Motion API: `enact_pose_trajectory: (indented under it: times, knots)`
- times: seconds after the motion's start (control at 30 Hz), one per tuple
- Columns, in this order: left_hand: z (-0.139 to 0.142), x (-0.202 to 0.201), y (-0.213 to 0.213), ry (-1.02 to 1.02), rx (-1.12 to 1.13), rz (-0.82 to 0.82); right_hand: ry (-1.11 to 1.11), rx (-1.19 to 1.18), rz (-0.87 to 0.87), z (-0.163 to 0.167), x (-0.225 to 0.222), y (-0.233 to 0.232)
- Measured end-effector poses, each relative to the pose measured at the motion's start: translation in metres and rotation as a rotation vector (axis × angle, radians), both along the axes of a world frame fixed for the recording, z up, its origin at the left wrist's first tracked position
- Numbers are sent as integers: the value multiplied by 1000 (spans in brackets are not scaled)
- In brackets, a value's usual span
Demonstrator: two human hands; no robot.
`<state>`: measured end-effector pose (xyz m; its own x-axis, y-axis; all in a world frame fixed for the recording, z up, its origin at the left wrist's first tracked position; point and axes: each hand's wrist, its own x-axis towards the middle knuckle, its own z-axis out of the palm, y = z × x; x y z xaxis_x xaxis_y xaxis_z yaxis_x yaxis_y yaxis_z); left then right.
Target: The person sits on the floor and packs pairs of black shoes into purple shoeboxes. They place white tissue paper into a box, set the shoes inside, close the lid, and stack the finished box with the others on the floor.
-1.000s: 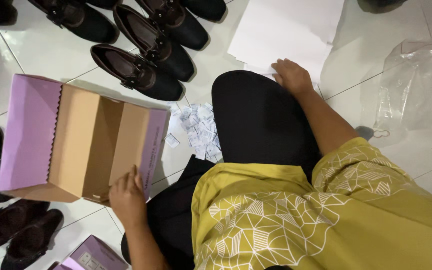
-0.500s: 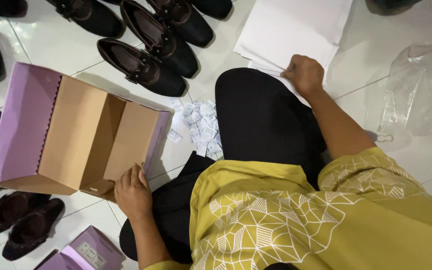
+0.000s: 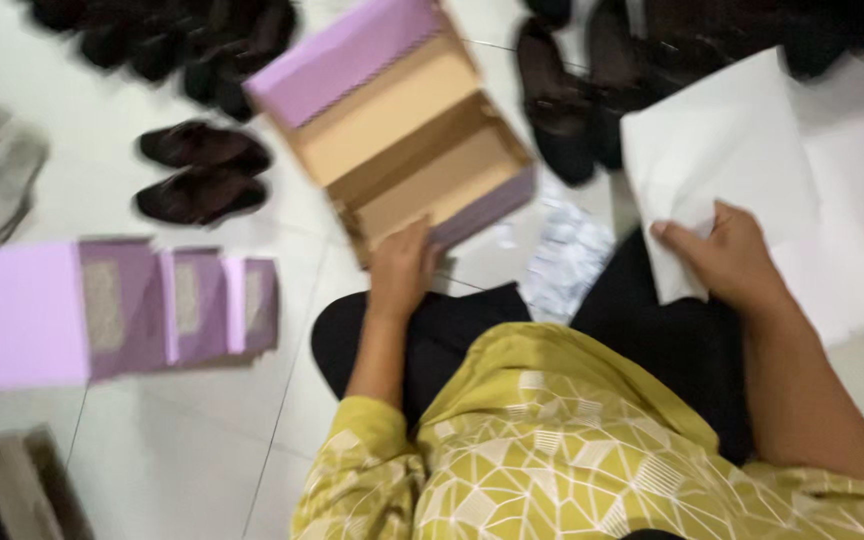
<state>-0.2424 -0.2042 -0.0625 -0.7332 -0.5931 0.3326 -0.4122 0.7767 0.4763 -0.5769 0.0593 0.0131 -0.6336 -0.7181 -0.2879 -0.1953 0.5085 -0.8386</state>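
Observation:
I sit on a white tiled floor in black trousers and a yellow patterned top. My left hand [image 3: 402,268] grips the near edge of an open shoe box [image 3: 407,130], lilac outside and brown inside, with nothing in it. My right hand [image 3: 727,255] pinches the near corner of a white tissue sheet [image 3: 717,150], lifted off the paper on the floor. A crumpled printed paper [image 3: 567,260] lies between my knees and the box.
Several black shoes [image 3: 202,175] lie along the far side of the floor. A row of lilac shoe boxes [image 3: 102,305] stands at the left. More white paper [image 3: 852,230] lies at the right. A dark box corner [image 3: 2,495] shows at the bottom left.
The view has swung left, bringing the row of lilac boxes into sight. My right hand has taken hold of a tissue sheet and raised it. My left hand stays on the open box.

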Motion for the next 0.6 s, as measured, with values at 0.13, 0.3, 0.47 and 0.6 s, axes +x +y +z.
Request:
enact_pose_trajectory:
  times: [0.13, 0.3, 0.47, 0.6]
  knots:
    - [11, 4, -5, 2, -47, 40, -134, -135, 230, 14, 64, -90]
    - [17, 1, -7, -35, -168, 152, -519, -161, 150, 40, 141, -169]
    - [9, 3, -8, -54, -169, 338, -934, -395, -59, 53, 183, -227]
    - [4, 17, -8, 178, 30, 478, -1012, -659, -108, 36, 191, -278]
